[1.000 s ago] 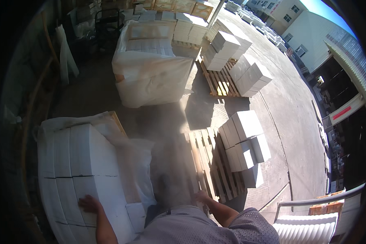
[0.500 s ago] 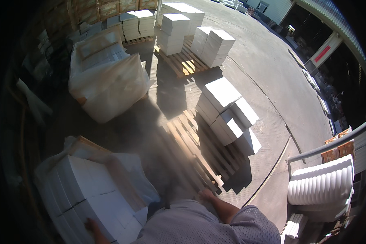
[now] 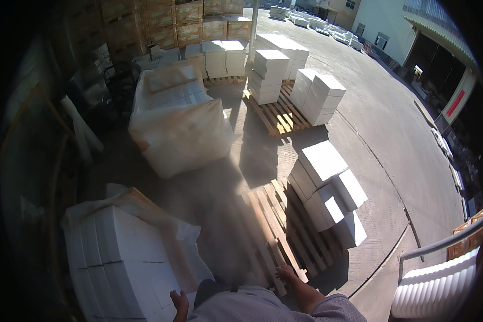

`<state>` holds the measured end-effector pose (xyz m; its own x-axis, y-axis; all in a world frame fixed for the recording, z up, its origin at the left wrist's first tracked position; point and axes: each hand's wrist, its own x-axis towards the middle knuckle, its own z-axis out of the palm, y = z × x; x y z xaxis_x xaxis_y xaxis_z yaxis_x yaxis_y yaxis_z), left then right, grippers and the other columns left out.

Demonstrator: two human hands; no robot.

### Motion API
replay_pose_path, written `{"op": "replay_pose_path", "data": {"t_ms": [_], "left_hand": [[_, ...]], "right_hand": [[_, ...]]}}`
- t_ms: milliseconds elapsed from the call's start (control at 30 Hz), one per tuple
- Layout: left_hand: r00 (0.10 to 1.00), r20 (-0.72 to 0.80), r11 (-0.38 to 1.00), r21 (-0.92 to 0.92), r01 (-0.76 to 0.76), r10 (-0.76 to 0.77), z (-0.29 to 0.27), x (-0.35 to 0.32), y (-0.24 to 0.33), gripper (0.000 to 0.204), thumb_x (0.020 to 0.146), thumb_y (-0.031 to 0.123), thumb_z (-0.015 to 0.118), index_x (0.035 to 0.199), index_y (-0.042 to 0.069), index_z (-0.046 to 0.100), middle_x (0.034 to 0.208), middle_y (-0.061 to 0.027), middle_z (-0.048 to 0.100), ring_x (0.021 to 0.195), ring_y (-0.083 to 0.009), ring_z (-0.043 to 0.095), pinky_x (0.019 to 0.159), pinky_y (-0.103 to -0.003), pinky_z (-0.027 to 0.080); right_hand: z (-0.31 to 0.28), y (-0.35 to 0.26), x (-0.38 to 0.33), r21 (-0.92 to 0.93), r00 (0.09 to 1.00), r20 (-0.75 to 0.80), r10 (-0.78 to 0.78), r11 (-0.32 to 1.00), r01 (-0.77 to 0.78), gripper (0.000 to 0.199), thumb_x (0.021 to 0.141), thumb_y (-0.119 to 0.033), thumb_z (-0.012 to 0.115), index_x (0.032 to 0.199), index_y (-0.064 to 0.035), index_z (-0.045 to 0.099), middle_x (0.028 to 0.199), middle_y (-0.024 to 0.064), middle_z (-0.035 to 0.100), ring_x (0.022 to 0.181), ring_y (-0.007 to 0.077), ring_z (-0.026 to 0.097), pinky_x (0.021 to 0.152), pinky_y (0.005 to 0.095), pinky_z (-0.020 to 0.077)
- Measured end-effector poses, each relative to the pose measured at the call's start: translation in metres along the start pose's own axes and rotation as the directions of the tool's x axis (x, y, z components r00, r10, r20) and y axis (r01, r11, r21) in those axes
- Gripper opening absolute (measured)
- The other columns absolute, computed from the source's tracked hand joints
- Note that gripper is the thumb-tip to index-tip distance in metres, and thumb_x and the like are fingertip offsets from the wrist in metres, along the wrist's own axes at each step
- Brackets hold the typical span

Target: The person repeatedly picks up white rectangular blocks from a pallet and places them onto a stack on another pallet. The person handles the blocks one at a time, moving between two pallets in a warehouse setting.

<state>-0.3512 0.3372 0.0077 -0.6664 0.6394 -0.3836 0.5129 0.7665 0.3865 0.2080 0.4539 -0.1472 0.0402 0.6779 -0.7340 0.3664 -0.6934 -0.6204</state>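
My right hand (image 3: 285,273) hangs with fingers apart just over the near end of a wooden pallet (image 3: 276,225) and holds nothing. White blocks (image 3: 327,188) are stacked at the pallet's right side. My left hand (image 3: 180,301) is low at the frame's bottom edge, beside a plastic-wrapped stack of white blocks (image 3: 118,257); it seems to touch the stack's edge, and its grip is not clear. My grey shirt (image 3: 252,306) fills the bottom centre.
A large plastic-wrapped pallet load (image 3: 180,121) stands ahead. Further back is another pallet (image 3: 279,115) with stacked white blocks (image 3: 316,96). Cardboard boxes (image 3: 166,21) line the back wall. A white corrugated object (image 3: 440,290) and a rail (image 3: 445,241) are at lower right.
The view has swung upward and to the right, so the yard and far stacks show more. My left hand has come off the top of the wrapped stack and dropped to its edge.
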Motion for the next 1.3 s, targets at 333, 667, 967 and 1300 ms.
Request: {"op": "replay_pose_path", "data": {"t_ms": [333, 667, 967, 1300], "left_hand": [[0.782, 0.547, 0.886, -0.144, 0.441, -0.300, -0.031, 0.073, -0.037, 0.048, 0.090, 0.035, 0.053, 0.116, -0.005, 0.054, 0.097, -0.0170, 0.061, 0.081, -0.0320, 0.064, 0.062, -0.044, 0.050], [0.746, 0.653, 0.954, -0.122, 0.272, -0.130, -0.042, 0.126, 0.032, 0.053, 0.093, 0.037, 0.050, 0.128, -0.002, 0.046, 0.116, -0.0191, 0.058, 0.088, -0.0303, 0.064, 0.070, -0.041, 0.052], [0.674, 0.739, 0.981, -0.132, 0.141, 0.003, 0.005, 0.096, 0.086, 0.046, 0.092, 0.039, 0.050, 0.121, 0.002, 0.053, 0.102, -0.0128, 0.061, 0.080, -0.0244, 0.064, 0.063, -0.037, 0.050], [0.707, 0.706, 0.991, -0.061, 0.117, -0.040, 0.023, 0.057, 0.133, 0.043, 0.093, 0.039, 0.050, 0.114, 0.002, 0.056, 0.096, -0.0118, 0.060, 0.075, -0.0252, 0.064, 0.060, -0.038, 0.049]], "right_hand": [[0.030, 0.067, -0.049, -0.274, 0.953, -0.140, -0.268, 0.936, 0.223, 0.022, 0.086, -0.023, 0.062, 0.096, -0.0025, 0.063, 0.082, 0.0116, 0.066, 0.065, 0.0225, 0.064, 0.051, 0.0330, 0.0495], [0.159, 0.180, -0.182, 0.046, 0.980, -0.194, 0.033, 0.999, -0.024, 0.023, 0.089, -0.025, 0.058, 0.084, -0.0034, 0.065, 0.073, 0.0085, 0.064, 0.060, 0.0196, 0.062, 0.050, 0.0317, 0.0480], [0.098, 0.099, -0.210, -0.538, 0.955, -0.170, -0.242, 0.835, 0.116, 0.022, 0.090, -0.024, 0.054, 0.084, -0.0042, 0.063, 0.076, 0.0121, 0.065, 0.062, 0.0230, 0.064, 0.052, 0.0345, 0.0498], [-0.024, 0.053, -0.173, 0.339, 0.951, -0.216, 0.221, 0.930, -0.139, 0.028, 0.088, -0.025, 0.056, 0.093, 0.0010, 0.064, 0.088, 0.0147, 0.070, 0.070, 0.0232, 0.068, 0.057, 0.0340, 0.0541]]}}
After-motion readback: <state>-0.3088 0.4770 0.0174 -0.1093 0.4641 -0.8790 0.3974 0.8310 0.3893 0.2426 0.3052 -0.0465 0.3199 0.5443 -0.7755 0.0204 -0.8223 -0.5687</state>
